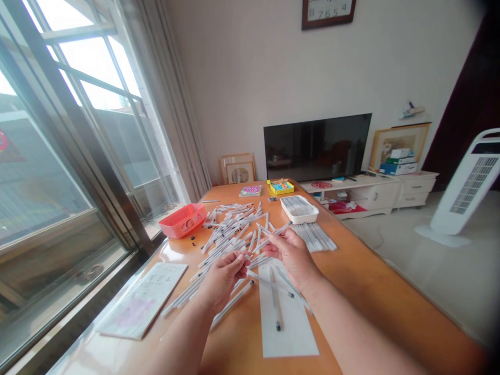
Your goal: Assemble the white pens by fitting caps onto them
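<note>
My right hand [291, 252] is closed in a pinch on a white pen [278, 229] that angles up to the right. My left hand [225, 273] is curled shut just left of it, fingertips near the pen's lower end; what it holds is too small to make out. Both hover over a wooden table [363, 281]. A loose pile of several white pens [230, 232] spreads beyond the hands. A white paper sheet [287, 323] lies under my right wrist with a few pens on it.
A neat row of pens [314, 237] lies right of the hands, with a white tray [299, 209] behind it. A pink basket [183, 220] sits at the left, a booklet [146, 299] near the window edge. A yellow box [280, 186], a TV [317, 147] and a white fan [466, 190] stand beyond.
</note>
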The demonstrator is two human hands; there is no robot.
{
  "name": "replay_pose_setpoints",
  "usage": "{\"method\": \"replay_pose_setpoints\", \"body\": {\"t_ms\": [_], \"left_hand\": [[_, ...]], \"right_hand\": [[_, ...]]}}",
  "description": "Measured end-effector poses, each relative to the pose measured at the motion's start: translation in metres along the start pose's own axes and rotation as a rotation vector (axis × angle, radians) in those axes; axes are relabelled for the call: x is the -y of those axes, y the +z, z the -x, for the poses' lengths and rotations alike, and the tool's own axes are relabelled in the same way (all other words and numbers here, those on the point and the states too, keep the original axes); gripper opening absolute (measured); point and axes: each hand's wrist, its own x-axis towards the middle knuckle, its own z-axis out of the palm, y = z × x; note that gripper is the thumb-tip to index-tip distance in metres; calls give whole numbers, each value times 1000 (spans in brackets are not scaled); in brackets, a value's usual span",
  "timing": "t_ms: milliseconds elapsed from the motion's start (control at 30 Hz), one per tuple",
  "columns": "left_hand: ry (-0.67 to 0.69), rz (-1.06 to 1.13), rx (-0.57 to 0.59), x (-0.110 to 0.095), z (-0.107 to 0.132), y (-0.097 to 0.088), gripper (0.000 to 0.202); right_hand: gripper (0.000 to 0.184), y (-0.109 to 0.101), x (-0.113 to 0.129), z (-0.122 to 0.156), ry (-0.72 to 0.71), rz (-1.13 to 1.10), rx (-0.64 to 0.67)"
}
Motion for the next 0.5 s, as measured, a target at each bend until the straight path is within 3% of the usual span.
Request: {"method": "replay_pose_setpoints", "body": {"t_ms": [500], "left_hand": [[-41,76,24,1,1,1,32]], "right_hand": [[36,8,-6,5,11,72,62]]}}
